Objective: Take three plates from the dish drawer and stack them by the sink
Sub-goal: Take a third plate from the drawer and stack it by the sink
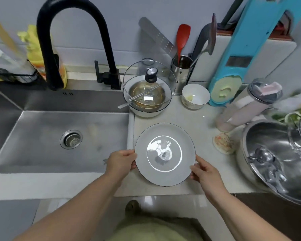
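Just right of the steel sink [42, 119], a grey plate [165, 154] with a pale printed centre is held over the counter [189, 117] near its front edge, the left hand [121, 161] clamped on its left rim and the right hand [204, 173] clamped on its lower right rim; whether the plate touches the counter cannot be told. Farther from the sink's right edge sit a white bowl under a tilted glass lid [149, 84], then a small white bowl [195, 96], with the black faucet [71, 40] behind the sink
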